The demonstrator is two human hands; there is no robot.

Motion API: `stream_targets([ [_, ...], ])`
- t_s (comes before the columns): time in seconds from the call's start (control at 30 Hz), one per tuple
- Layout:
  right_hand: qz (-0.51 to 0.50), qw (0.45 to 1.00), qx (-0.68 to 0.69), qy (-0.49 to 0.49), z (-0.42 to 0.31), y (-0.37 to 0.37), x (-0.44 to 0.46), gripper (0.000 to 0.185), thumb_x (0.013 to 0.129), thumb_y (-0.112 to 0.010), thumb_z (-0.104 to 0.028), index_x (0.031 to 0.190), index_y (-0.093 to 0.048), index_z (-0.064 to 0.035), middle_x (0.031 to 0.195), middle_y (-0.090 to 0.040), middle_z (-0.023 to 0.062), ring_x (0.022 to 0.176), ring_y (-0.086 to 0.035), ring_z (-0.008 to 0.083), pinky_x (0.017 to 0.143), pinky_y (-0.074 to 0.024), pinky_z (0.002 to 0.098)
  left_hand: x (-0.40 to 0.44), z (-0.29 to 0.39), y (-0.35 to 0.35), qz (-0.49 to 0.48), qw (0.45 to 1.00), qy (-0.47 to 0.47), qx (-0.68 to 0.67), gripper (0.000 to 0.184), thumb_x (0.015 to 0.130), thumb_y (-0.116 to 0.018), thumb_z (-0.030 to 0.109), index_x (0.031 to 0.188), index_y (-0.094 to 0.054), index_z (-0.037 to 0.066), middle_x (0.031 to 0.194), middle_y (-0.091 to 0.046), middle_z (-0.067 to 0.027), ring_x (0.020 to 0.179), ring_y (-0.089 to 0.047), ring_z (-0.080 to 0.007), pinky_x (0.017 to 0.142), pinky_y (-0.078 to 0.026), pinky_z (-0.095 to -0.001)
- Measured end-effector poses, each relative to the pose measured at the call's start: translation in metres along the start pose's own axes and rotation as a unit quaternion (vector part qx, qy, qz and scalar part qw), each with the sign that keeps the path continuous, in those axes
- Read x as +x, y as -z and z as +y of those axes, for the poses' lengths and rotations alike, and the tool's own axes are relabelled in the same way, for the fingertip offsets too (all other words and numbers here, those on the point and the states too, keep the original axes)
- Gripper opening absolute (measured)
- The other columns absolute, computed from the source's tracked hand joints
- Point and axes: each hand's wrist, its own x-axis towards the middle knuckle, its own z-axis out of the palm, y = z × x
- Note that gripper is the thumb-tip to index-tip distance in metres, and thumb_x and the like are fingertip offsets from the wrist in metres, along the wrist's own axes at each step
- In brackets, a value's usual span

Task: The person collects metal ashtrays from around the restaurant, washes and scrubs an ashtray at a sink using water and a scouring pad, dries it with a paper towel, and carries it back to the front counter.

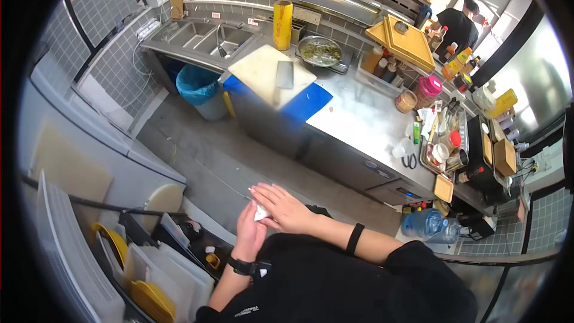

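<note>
In front of my body both hands are pressed together around a crumpled white paper tissue. My left hand, with a dark watch on its wrist, is closed against the tissue from the left. Over it from the right lies my right hand, its fingers together and pressing on the tissue. Part of the tissue is hidden between the palms. Beyond the hands, a cleaver rests on a white cutting board on the steel counter. Under the board lies a blue sheet.
Left of the board are a double sink and a lined bin. A bowl of greens and a yellow roll stand behind it. Racked trays are at my lower left. Water bottles stand right. A person is beyond the counter.
</note>
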Motion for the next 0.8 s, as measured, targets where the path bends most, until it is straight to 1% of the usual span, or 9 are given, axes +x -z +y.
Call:
stream_targets([
  [0.2, -0.054, 0.982, 0.134, 0.117, 0.053, -0.062, 0.074, 0.058, 0.087, -0.062, -0.015, 0.138, -0.039, -0.0017, 0.138, -0.046, 0.0157, 0.131, -0.044, 0.032, 0.109, -0.0369, 0.0452, 0.038, 0.039, 0.065, 0.041, 0.999, -0.007, -0.01, 0.038, 0.102, -0.042, 0.019, 0.136, -0.041, 0.003, 0.135, -0.049, -0.0119, 0.125, -0.049, -0.0239, 0.103, -0.04, -0.0408],
  [0.3, -0.129, 0.963, 0.221, 0.08, 0.074, -0.073, 0.122, 0.044, 0.088, -0.058, -0.012, 0.13, -0.045, -0.0042, 0.123, -0.053, 0.0157, 0.112, -0.056, 0.0357, 0.095, -0.0473, 0.0438, 0.054, 0.061, 0.096, 0.011, 0.991, 0.029, -0.128, 0.039, 0.1, -0.043, 0.022, 0.134, -0.042, 0.003, 0.134, -0.05, -0.0151, 0.125, -0.048, -0.0259, 0.104, -0.039, -0.0448],
  [0.37, -0.161, 0.946, 0.279, 0.024, 0.094, -0.096, 0.156, 0.031, 0.09, -0.053, -0.012, 0.12, -0.048, -0.005, 0.111, -0.054, 0.0177, 0.094, -0.06, 0.0415, 0.082, -0.0507, 0.0478, 0.058, 0.076, 0.111, 0.114, 0.99, 0.047, -0.062, 0.039, 0.099, -0.045, 0.027, 0.13, -0.045, 0.003, 0.131, -0.052, -0.0187, 0.123, -0.05, -0.0286, 0.103, -0.04, -0.0452],
  [0.47, -0.273, 0.937, 0.209, -0.061, 0.13, -0.123, 0.209, 0.028, 0.091, -0.052, -0.016, 0.116, -0.048, -0.0041, 0.108, -0.057, 0.0198, 0.095, -0.059, 0.0425, 0.082, -0.0499, 0.0488, 0.067, 0.067, 0.175, 0.298, 0.953, 0.033, 0.053, 0.037, 0.098, -0.047, 0.028, 0.126, -0.05, 0.005, 0.12, -0.06, -0.0194, 0.11, -0.059, -0.0312, 0.095, -0.047, -0.0431],
  [0.6, -0.339, 0.902, 0.262, -0.053, 0.19, -0.147, 0.268, 0.027, 0.093, -0.047, -0.027, 0.099, -0.059, -0.0032, 0.089, -0.064, 0.0213, 0.086, -0.062, 0.0419, 0.079, -0.05, 0.0509, 0.028, 0.025, 0.3, 0.483, 0.869, 0.079, -0.069, 0.029, 0.094, -0.052, 0.033, 0.113, -0.057, 0.011, 0.11, -0.064, -0.0116, 0.103, -0.062, -0.0281, 0.09, -0.049, -0.0416],
  [0.67, -0.349, 0.909, 0.22, -0.049, 0.23, -0.2, 0.283, 0.033, 0.096, -0.041, -0.03, 0.095, -0.065, -0.0072, 0.089, -0.066, 0.021, 0.087, -0.064, 0.0406, 0.079, -0.0511, 0.0506, -0.019, 0.003, 0.349, 0.404, 0.89, 0.146, -0.149, 0.024, 0.093, -0.052, 0.032, 0.108, -0.059, 0.014, 0.111, -0.064, -0.0094, 0.103, -0.061, -0.0291, 0.087, -0.049, -0.0422],
  [0.7, -0.343, 0.917, 0.194, -0.054, 0.244, -0.208, 0.291, 0.034, 0.096, -0.04, -0.03, 0.096, -0.065, -0.0083, 0.09, -0.067, 0.0204, 0.088, -0.064, 0.0401, 0.079, -0.0513, 0.0504, -0.014, 0.011, 0.32, 0.529, 0.825, 0.174, -0.095, 0.03, 0.093, -0.051, 0.031, 0.115, -0.058, 0.012, 0.113, -0.063, -0.0109, 0.103, -0.061, -0.0301, 0.084, -0.048, -0.0423],
  [0.77, -0.289, 0.909, 0.232, -0.189, 0.275, -0.224, 0.327, 0.04, 0.097, -0.04, -0.034, 0.096, -0.068, -0.006, 0.092, -0.067, 0.0221, 0.088, -0.065, 0.0402, 0.078, -0.0511, 0.0501, -0.017, 0.019, 0.297, 0.585, 0.791, 0.172, -0.053, 0.041, 0.094, -0.05, 0.033, 0.124, -0.053, 0.006, 0.113, -0.062, -0.0137, 0.102, -0.061, -0.03, 0.079, -0.049, -0.0418],
  [0.8, -0.258, 0.868, 0.246, -0.346, 0.292, -0.244, 0.356, 0.044, 0.096, -0.043, -0.039, 0.095, -0.069, -0.0029, 0.093, -0.066, 0.0249, 0.087, -0.065, 0.0418, 0.077, -0.0506, 0.049, -0.006, 0.032, 0.274, 0.603, 0.779, 0.17, -0.017, 0.044, 0.094, -0.049, 0.034, 0.126, -0.051, 0.004, 0.112, -0.063, -0.0149, 0.101, -0.062, -0.0294, 0.077, -0.05, -0.0406],
])
